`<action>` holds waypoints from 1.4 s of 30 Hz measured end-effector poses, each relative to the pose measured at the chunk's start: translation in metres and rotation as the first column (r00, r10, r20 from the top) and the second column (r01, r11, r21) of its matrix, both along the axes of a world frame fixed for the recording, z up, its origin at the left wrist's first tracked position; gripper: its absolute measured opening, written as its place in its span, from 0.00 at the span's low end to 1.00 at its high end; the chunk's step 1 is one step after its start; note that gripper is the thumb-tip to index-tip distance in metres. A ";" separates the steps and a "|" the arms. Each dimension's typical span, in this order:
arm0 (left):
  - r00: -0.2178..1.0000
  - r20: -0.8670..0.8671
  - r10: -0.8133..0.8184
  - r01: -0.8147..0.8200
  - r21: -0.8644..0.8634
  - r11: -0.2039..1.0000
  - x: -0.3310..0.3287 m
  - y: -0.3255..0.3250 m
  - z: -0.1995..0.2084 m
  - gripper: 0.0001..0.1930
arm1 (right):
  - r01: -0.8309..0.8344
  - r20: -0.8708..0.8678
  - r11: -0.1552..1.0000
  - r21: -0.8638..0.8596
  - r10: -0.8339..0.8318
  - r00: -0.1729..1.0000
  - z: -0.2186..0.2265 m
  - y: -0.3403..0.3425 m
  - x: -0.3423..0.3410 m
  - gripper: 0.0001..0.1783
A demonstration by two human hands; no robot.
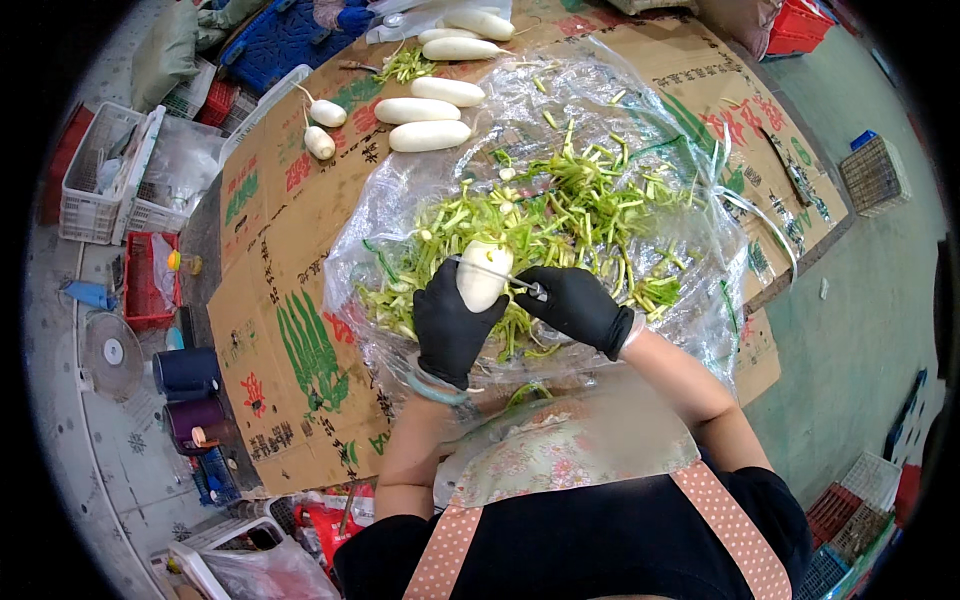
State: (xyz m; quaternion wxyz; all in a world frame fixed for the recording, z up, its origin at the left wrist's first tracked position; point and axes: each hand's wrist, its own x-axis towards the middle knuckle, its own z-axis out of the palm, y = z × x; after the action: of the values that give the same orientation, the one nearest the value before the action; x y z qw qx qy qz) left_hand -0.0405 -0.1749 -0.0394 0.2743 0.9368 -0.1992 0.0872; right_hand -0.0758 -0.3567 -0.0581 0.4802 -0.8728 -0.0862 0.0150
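My left hand, in a black glove, is closed around a white radish held upright with its leafy-stem end up. Black-gloved as well, my right hand grips a knife whose thin metal blade lies across the top of the radish. Its handle is mostly hidden by the fingers. Beneath both hands, a pile of cut green radish stems is spread over a clear plastic sheet. Several whole white radishes lie beyond the sheet at the far left.
Flattened cardboard covers the table. Two smaller radishes rest near its left side. A dark strip-like tool lies at the right, beside a white tie. Crates and a dark blue mug stand at the left.
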 end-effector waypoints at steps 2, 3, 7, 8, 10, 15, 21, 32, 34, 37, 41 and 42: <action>1.000 0.013 0.016 -0.016 -0.009 1.000 -0.007 -0.003 0.000 0.33 | -0.038 -0.068 0.999 0.036 0.041 0.997 0.004 -0.004 -0.001 0.16; 0.998 0.055 0.017 -0.017 0.011 1.000 -0.009 -0.004 0.001 0.33 | -0.023 -0.179 0.998 0.054 0.032 0.983 0.015 -0.006 -0.003 0.16; 0.997 0.080 -0.004 0.009 -0.054 0.998 -0.018 -0.003 0.014 0.31 | 0.101 -0.435 0.989 0.105 -0.046 0.899 0.022 -0.027 -0.006 0.18; 0.999 0.037 -0.006 0.008 -0.060 0.998 -0.019 -0.004 0.014 0.31 | 0.092 -0.208 0.996 -0.018 -0.094 0.974 0.015 -0.031 -0.008 0.18; 0.999 -0.048 -0.010 0.007 -0.069 0.998 -0.021 -0.005 0.012 0.31 | 0.098 -0.211 0.995 0.016 -0.093 0.973 0.013 -0.034 -0.015 0.17; 0.986 -0.156 -0.053 0.026 -0.174 0.984 -0.023 -0.011 0.014 0.30 | 0.162 0.055 0.984 -0.074 -0.158 0.986 0.016 -0.019 -0.025 0.13; 0.951 -0.290 -0.105 0.039 -0.226 0.973 -0.028 -0.019 0.027 0.32 | 0.262 0.181 0.944 -0.201 -0.227 0.957 0.011 -0.015 -0.022 0.10; 0.878 -0.339 -0.337 -0.178 -0.887 0.426 -0.018 -0.002 0.021 0.28 | 0.259 -0.481 0.964 -0.055 -0.252 0.839 -0.046 -0.105 -0.030 0.14; 0.728 -0.333 -0.599 -0.439 -0.898 -0.034 -0.004 0.001 0.015 0.29 | 0.374 -0.397 0.926 0.053 -0.324 0.859 -0.032 -0.098 -0.033 0.17; 0.756 -0.215 -0.618 -0.426 -0.878 -0.216 0.005 -0.005 0.016 0.32 | 0.413 -0.345 0.888 0.204 -0.329 0.879 0.002 -0.068 -0.038 0.14; 0.763 -0.278 -0.583 -0.491 -0.837 -0.242 -0.009 -0.019 0.024 0.32 | 0.279 -0.206 0.868 0.411 -0.210 0.956 0.017 -0.028 -0.050 0.13; 0.753 -0.309 -0.581 -0.515 -0.827 -0.228 -0.012 -0.022 0.025 0.32 | 0.252 -0.109 0.881 0.401 -0.228 0.968 0.017 -0.020 -0.050 0.13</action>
State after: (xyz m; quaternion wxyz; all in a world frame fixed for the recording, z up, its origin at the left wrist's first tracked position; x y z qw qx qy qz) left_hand -0.0522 -0.1972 -0.0147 0.9467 0.2904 0.0317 -0.1360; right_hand -0.1259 -0.3770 -0.0410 0.6537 -0.7550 0.0355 -0.0373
